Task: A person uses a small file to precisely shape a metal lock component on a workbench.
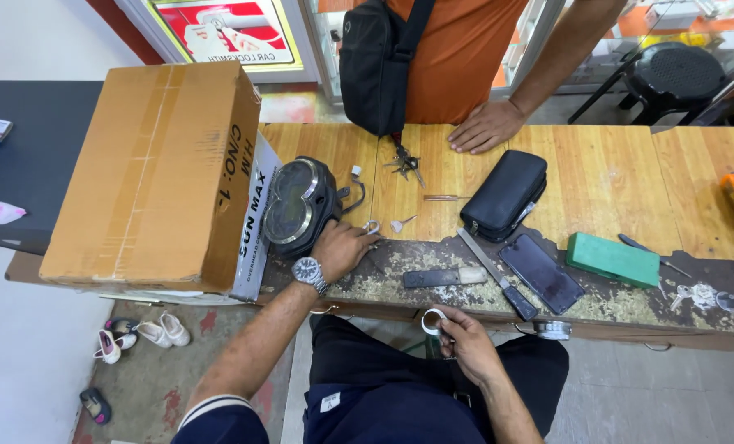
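At the far left stood a big cardboard box (157, 173) on the tabletop (605, 189), and just beside it lay a motorcycle instrument cluster (301, 205), black, with round dials facing up. My left hand (342, 249), watch (309, 273) on the wrist, rested against the cluster's right edge, fingers curled over and pressing down on something small there; a metal ring (372, 226) showed at my fingertips, but I could not tell whether I gripped it. Close by lay a small key (403, 222), and farther back a bunch of keys (406, 164).

My right hand (466, 341) hung below the tabletop edge, above my lap, closed around a small pale ring-shaped piece (433, 321), pinched between thumb and fingers.

I judged I was at the stage of steadying the cluster while readying the small part. Bringing the two together would have called for lifting the right hand up to the tabletop without loosening that pinch.

Further right lay a dark file (445, 277), a knife (498, 275), a black pouch (505, 193), a phone (541, 273) and a green block (613, 259). Across the tabletop, another person's hand (486, 127) lay flat on the wood.
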